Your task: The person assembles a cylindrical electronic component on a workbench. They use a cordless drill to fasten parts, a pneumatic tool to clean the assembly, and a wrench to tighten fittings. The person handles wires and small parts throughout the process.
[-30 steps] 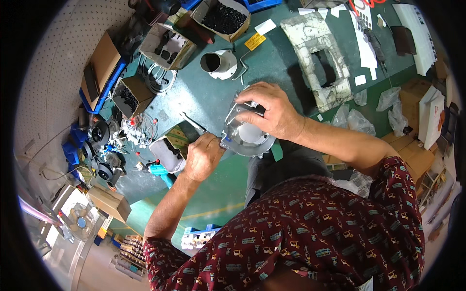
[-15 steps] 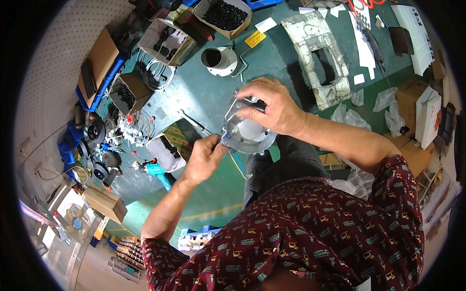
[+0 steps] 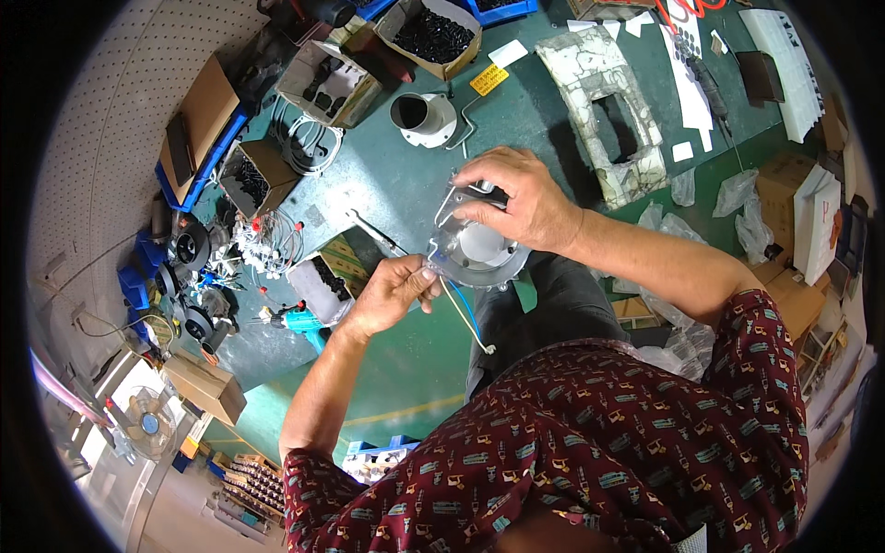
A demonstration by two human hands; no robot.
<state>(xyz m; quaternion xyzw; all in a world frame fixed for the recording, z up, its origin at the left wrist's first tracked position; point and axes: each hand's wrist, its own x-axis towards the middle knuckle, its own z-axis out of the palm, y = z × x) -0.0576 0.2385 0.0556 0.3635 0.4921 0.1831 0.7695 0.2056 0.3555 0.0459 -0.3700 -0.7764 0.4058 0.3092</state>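
We clamp the stiff, light-looking metal blower housing (image 3: pixel 479 247) by its rim with our right hand (image 3: pixel 516 198), while our left hand (image 3: pixel 392 293) pinches its limp trailing wires (image 3: pixel 466 318).

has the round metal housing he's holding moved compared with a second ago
Cannot tell. The round metal housing sits in much the same place relative to the grey funnel part on the green table; the head camera itself shifted, so any small move is unclear.

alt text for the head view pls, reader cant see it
Seen from above, a person's right hand grips the top of a round metal housing while the left hand pinches its edge, thin wires dangling below. Beyond is a green workbench crowded with cardboard boxes of parts.
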